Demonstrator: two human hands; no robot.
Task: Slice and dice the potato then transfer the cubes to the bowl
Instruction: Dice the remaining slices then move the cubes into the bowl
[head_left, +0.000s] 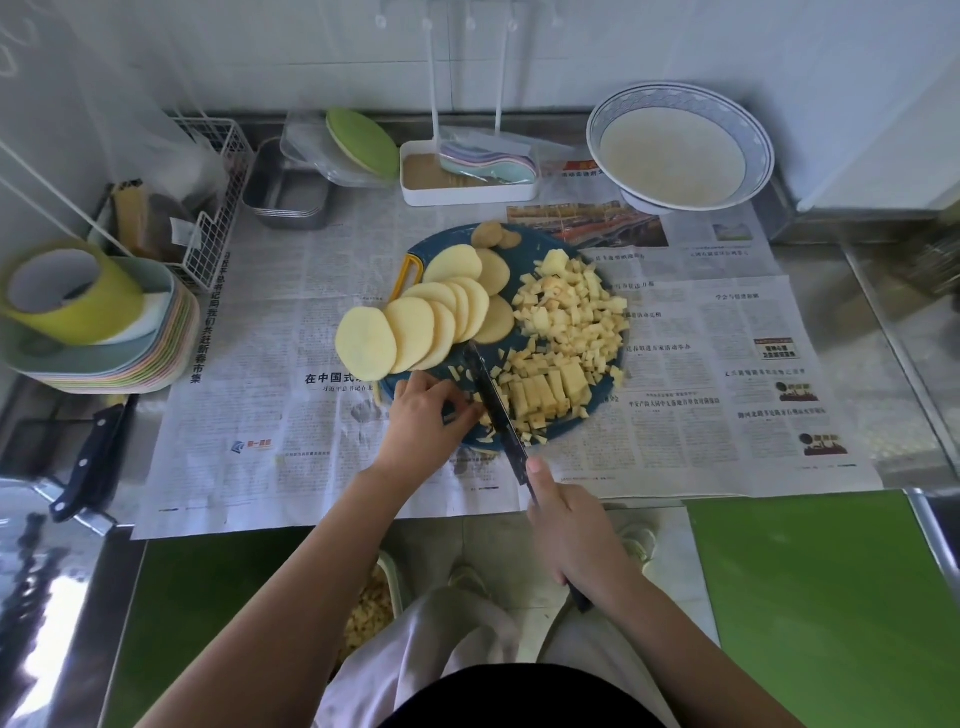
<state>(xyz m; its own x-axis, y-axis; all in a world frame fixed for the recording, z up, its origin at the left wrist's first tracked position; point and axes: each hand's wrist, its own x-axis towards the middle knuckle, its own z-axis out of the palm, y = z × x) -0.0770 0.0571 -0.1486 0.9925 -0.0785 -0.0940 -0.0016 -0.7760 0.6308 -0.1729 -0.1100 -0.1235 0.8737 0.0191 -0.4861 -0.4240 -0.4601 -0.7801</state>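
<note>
On blue board (522, 260), near edge: left hand (423, 418) fingers curl beside blade, what they pin is hidden. Right hand (571, 530) clenches knife (493, 405), handle covered; blade runs 11-to-5 o'clock, tip at slices (415, 322). Cubes (566, 322) at 2 o'clock.

Illumination: soft, even light, adequate throughout. Blown-out glare noted on the steel counter (52, 587) at lower left. Shadows faint and short. The potato slices (410, 325) correctly exposed, surface detail retained. Wide-angle distortion curves the frame edges; corners smeared and soft. Centre acceptably sharp; fine newspaper (701, 364) print not resolved.
</note>
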